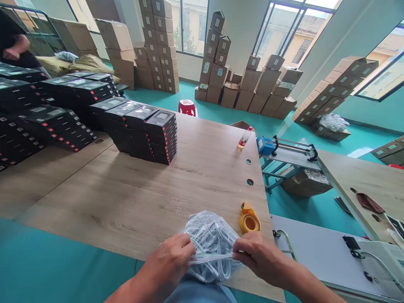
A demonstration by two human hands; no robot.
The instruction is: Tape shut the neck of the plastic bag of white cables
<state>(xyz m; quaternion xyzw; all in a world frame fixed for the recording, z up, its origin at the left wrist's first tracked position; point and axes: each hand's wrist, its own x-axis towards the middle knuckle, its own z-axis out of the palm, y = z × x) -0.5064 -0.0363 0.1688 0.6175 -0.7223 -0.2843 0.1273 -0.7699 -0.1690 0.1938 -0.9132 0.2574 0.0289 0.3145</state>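
Grip: my left hand (170,257) and right hand (260,253) both pinch the clear bag (205,219) | at near edge of the counter (132,210) | risk: hard pulling may tear its film, so cables (222,235) could slide off | inside: these whitish cables, loosely coiled | black boxes (160,136): contents I cannot tell

The light brown wood table (202,168) holds piles of flat black boxes (142,130) with red marks on its left side. A clear bottle with a red cap (245,137) stands near the right edge. Closer in, a yellow tape holder (249,219) lies near a see-through plastic bag of white cords (213,242).
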